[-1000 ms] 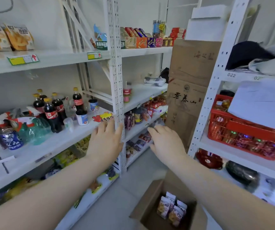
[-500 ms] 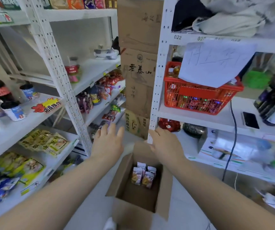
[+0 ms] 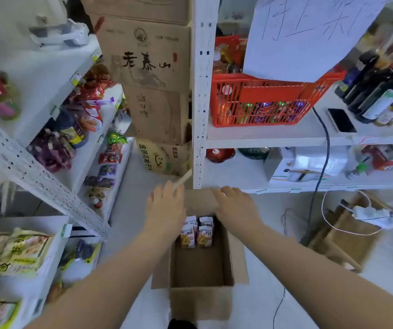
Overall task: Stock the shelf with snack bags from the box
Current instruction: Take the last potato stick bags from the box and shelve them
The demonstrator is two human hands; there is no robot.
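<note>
At left, the shelf [image 3: 55,236] is carrying yellow packets [image 3: 13,252]. The left hand [image 3: 164,210] is hovering over the left edge of the box [image 3: 200,302], fingers straight, slightly spread and holding nothing. Four snack bags [image 3: 196,231] are standing upright at the far end of the box. The right hand [image 3: 235,207] is hovering over the far flap, relaxed and empty. Step in hand, by appearance: reaching to pick. The next move is calling for lowering the hands and closing the fingers round the bags.

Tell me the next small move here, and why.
Probably lower both hands into the box and grip the snack bags at its far end: the left hand and right hand hover open over that end, holding nothing.
</note>
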